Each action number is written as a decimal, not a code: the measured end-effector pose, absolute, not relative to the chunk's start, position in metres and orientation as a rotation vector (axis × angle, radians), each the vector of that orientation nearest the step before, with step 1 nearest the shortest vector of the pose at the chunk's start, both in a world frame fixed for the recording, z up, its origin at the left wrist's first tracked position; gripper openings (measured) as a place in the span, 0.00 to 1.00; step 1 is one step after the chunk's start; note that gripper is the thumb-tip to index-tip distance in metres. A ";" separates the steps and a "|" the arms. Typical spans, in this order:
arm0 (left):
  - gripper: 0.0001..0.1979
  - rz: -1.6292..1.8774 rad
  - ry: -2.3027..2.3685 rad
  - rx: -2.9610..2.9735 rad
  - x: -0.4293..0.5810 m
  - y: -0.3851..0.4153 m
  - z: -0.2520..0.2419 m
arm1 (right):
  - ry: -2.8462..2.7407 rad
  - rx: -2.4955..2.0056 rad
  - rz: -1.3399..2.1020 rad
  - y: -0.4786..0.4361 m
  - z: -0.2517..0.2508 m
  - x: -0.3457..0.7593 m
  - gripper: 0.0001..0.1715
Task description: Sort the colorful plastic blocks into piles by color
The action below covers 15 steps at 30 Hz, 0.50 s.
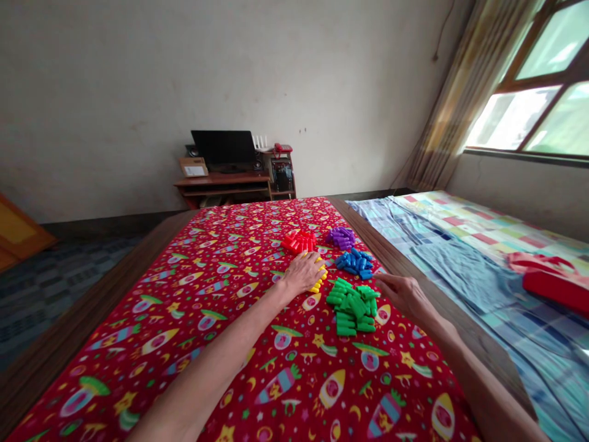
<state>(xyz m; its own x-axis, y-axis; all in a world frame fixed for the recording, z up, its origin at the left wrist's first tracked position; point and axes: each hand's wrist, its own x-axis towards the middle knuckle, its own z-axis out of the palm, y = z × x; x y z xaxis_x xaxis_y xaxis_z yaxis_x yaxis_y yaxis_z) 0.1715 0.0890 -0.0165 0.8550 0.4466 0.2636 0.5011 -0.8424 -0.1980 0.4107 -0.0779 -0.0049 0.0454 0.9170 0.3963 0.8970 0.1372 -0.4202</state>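
My left hand (302,272) lies palm down over a pile of small yellow pieces (318,283), its fingers stretched out and covering part of them. Just beyond it is a pile of red pieces (299,241). My right hand (405,293) hovers at the right side of the green pieces (352,307), index finger extended to the left; the other fingers are partly hidden, and nothing shows in the hand. Blue pieces (354,264) lie in a heap ahead of the green ones, with purple pieces (341,237) farther back. All are short, rounded, plastic-looking sticks.
A red patterned cloth (202,344) covers most of the brown table (151,261). To the right stands a bed (460,258) with a red item (554,288) on it. Against the far wall, a desk (223,179) holds a monitor (224,149) and a cardboard box (194,166).
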 end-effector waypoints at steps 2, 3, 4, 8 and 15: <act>0.13 -0.302 -0.730 -2.772 0.171 0.087 -0.016 | -1.832 -1.738 0.047 -0.078 -0.004 0.409 0.24; 0.14 -0.305 -0.736 -2.770 0.171 0.087 -0.017 | -1.833 -1.736 0.045 -0.078 -0.004 0.409 0.24; 0.14 -0.313 -0.742 -2.769 0.171 0.087 -0.017 | -1.833 -1.732 0.038 -0.078 -0.004 0.408 0.25; 0.18 -0.458 -0.766 -2.787 0.167 0.088 -0.016 | -1.803 -1.702 0.005 -0.079 -0.002 0.408 0.23; 0.23 -0.784 -0.910 -2.760 0.111 0.090 0.013 | -1.802 -1.475 0.164 -0.085 0.020 0.384 0.19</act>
